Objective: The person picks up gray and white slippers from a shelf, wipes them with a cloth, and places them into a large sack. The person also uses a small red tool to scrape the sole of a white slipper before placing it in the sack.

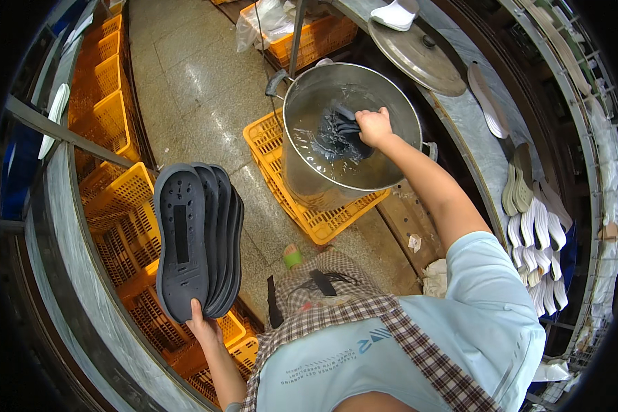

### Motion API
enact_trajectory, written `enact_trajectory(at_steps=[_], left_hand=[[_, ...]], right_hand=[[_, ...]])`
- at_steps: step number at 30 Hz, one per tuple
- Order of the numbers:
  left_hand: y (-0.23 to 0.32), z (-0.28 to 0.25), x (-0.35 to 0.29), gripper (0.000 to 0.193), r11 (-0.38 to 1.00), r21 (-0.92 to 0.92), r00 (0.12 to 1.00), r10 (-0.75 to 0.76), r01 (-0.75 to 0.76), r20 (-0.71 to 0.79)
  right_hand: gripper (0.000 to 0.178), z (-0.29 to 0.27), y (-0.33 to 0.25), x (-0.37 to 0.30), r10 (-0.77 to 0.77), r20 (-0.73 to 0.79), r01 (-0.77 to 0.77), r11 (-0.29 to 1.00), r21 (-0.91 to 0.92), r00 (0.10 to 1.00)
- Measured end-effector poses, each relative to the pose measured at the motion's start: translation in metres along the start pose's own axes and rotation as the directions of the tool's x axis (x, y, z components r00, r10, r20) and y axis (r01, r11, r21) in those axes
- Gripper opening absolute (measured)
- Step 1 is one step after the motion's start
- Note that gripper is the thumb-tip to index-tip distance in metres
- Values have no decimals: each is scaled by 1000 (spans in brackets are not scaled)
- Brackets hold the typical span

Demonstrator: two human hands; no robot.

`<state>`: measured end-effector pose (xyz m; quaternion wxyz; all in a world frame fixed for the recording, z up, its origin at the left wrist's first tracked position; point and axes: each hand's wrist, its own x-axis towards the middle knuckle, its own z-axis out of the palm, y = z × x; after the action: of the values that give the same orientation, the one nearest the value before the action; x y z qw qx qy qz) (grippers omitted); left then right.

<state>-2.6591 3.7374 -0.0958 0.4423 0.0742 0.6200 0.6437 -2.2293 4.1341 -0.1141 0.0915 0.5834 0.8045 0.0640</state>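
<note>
My left hand (202,325) grips the heel end of a fanned stack of dark grey shoe soles (200,240), held up at the left. The front sole shows its upper face, with a long black recess and small round holes. My right hand (374,127) reaches over a big metal pot (309,185) and is closed on more dark soles (345,141), partly under the water. The water is splashing around them, and their lower ends are blurred. How many soles are in either hand I cannot tell.
Under the pot is an orange plastic crate (323,226). More orange crates (120,123) line the left side. A metal lid (419,58) and a pale sole (487,103) lie on the right-hand bench, with white soles (539,240) nearer me. Another crate (316,41) holds clear plastic.
</note>
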Motion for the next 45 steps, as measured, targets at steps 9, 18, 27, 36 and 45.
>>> enact_trajectory(at_steps=[9, 18, 27, 36, 45], left_hand=[[-9, -1, -16, 82, 1000, 5, 993, -28, 28, -112], [1, 31, -30, 82, 1000, -30, 1000, 4, -5, -25], [25, 96, -20, 63, 957, -257, 979, -87, 134, 183], [57, 165, -10, 55, 956, -176, 858, -118, 234, 499], [73, 254, 58, 53, 969, 80, 718, -228, 235, 658]], right_hand=[[23, 34, -7, 17, -191, 102, 190, 982, 21, 976], [24, -10, 25, -26, -223, 52, 217, 971, 98, 973], [19, -129, 65, -92, -373, -231, 367, 928, -71, 899], [44, -172, 91, -151, -323, -403, 291, 946, -140, 856], [32, -175, 105, -200, 25, -523, -44, 999, -25, 852]])
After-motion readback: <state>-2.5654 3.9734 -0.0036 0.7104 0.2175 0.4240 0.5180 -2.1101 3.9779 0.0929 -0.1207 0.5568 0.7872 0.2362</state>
